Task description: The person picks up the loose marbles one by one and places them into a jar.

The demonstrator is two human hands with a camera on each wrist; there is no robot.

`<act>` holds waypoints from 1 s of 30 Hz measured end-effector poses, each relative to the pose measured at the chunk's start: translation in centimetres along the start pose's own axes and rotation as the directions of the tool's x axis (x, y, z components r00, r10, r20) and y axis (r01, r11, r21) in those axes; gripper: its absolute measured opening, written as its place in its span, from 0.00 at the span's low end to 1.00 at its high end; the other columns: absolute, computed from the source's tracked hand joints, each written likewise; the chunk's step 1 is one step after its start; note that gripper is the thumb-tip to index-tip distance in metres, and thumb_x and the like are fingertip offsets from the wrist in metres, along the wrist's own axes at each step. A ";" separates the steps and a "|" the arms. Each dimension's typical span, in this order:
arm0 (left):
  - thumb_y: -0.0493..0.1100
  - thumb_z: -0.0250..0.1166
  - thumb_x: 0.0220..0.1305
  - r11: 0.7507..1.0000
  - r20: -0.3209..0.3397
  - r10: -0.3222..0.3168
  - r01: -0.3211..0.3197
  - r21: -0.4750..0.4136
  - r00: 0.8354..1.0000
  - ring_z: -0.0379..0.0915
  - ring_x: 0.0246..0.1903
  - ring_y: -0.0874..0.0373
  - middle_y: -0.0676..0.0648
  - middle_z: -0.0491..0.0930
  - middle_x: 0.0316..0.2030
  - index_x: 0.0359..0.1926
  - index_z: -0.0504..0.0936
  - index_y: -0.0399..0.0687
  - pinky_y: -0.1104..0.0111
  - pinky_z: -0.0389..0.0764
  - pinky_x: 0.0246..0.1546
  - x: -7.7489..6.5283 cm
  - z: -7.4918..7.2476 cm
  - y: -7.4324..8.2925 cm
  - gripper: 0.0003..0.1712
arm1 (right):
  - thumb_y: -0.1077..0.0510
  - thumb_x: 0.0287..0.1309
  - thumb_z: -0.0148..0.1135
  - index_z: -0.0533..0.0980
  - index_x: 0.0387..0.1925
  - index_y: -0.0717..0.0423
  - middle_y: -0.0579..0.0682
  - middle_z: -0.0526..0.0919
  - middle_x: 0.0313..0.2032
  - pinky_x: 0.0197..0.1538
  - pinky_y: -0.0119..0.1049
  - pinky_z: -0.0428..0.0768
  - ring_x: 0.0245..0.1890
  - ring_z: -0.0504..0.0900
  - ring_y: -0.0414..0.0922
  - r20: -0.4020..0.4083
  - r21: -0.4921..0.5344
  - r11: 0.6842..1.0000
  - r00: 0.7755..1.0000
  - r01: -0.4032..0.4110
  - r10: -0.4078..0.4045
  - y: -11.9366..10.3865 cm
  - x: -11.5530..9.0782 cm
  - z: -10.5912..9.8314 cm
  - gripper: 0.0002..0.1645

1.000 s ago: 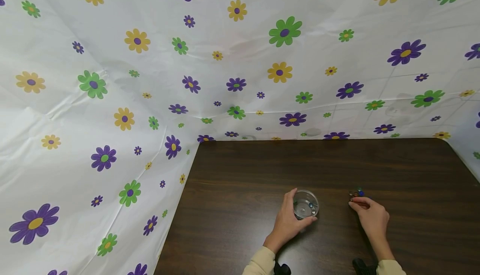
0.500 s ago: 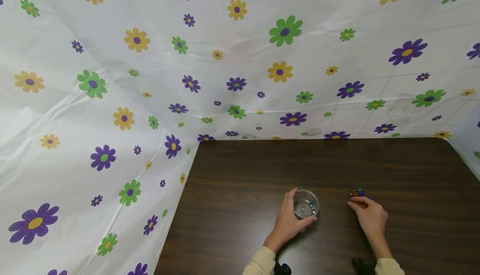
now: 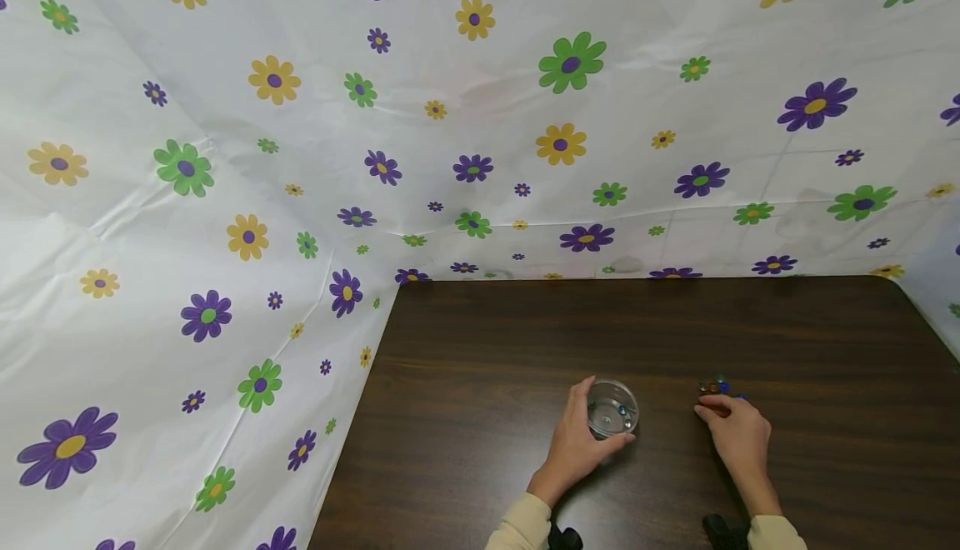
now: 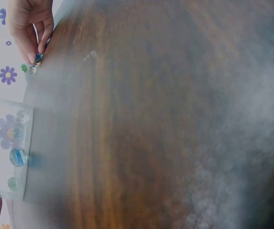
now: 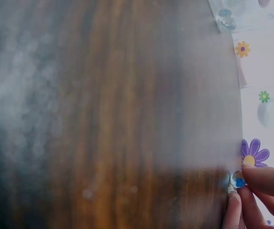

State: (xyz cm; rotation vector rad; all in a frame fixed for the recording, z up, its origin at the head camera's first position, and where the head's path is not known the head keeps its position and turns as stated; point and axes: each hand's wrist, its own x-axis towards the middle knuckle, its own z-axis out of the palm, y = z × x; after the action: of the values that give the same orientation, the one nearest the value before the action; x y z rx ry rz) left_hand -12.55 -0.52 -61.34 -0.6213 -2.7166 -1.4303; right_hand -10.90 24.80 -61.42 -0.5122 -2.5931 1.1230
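My left hand [image 3: 573, 450] grips a clear round plastic cup [image 3: 606, 427] on the table, thumb on the near side and fingers on the far side. Several glass marbles lie in it, one with a blue swirl [image 4: 17, 157] close to the wall in the left wrist view. To the right, my right hand [image 3: 742, 443] pinches a clear-and-blue marble [image 5: 238, 179] between thumb and fingertips, low at the tabletop. Just beyond those fingertips is a small cluster of loose marbles, including a brown one [image 3: 714, 387] and a blue one [image 3: 723, 387]; the hand partly hides the cluster.
The dark wood-grain table [image 3: 480, 367] reaches back to a white flowered sheet [image 3: 465, 125], which also hangs along the left side. Bare tabletop separates the cup from the loose marbles. Dark wrist gear [image 3: 723, 533] shows at the right sleeve.
My right hand has shifted slightly left, uncovering a little more of a blue marble behind it. The left hand and the cup have stayed in place.
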 end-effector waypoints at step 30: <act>0.61 0.77 0.58 0.999 -0.023 -0.042 0.042 -0.008 0.999 0.73 0.62 0.53 0.52 0.67 0.69 0.78 0.59 0.49 0.58 0.77 0.57 1.4 1.1 0.5 0.55 | 0.67 0.58 0.73 0.86 0.39 0.68 0.61 0.88 0.31 0.43 0.45 0.69 0.26 0.82 0.44 0.019 0.014 0.999 0.999 0.035 -0.036 -0.1 2.1 -1.4 0.07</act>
State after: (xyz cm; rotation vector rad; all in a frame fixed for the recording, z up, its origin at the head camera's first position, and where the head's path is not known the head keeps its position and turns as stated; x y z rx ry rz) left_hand -13.50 1.13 -61.33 -0.5477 -2.7235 -1.4485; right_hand -12.28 26.52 -60.14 -0.4530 -2.5983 1.1384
